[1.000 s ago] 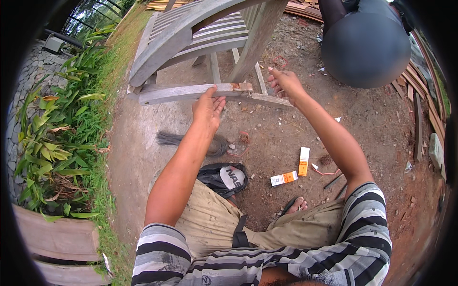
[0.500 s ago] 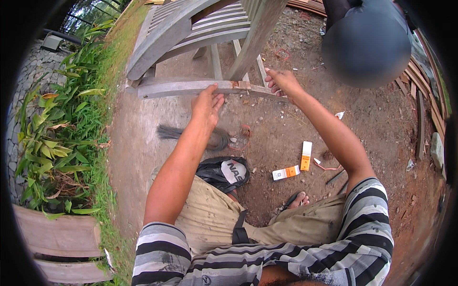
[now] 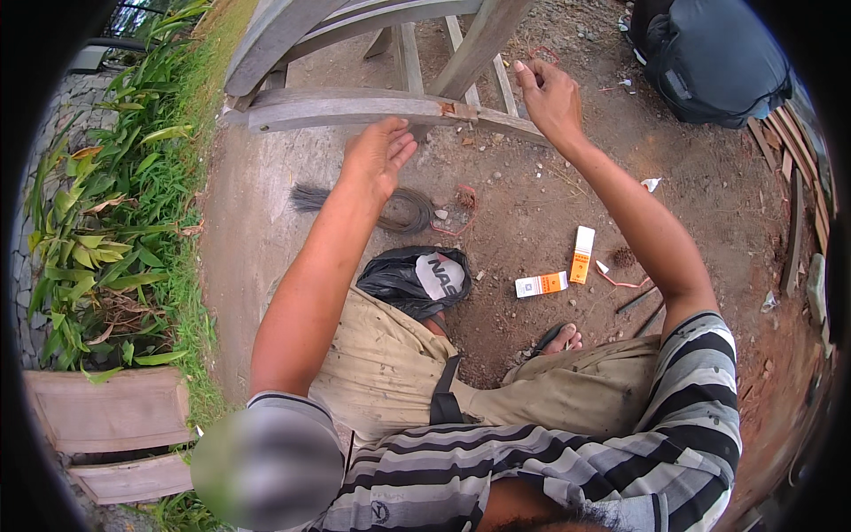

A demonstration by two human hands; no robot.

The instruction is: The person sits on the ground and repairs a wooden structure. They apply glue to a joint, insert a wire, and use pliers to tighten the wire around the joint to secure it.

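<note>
Two hands (image 3: pixel 376 160) (bare) near wooden rail (image 3: pixel 346 112).

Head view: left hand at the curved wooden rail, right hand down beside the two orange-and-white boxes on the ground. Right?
One error: the right hand is not beside the two orange-and-white boxes. The head view shows it well beyond them, near the narrow wooden bars. The left hand is at the curved wooden rail, as you said.

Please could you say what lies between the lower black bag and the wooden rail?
The head view shows a wire coil, partly behind the left forearm, and some reddish string.
</note>
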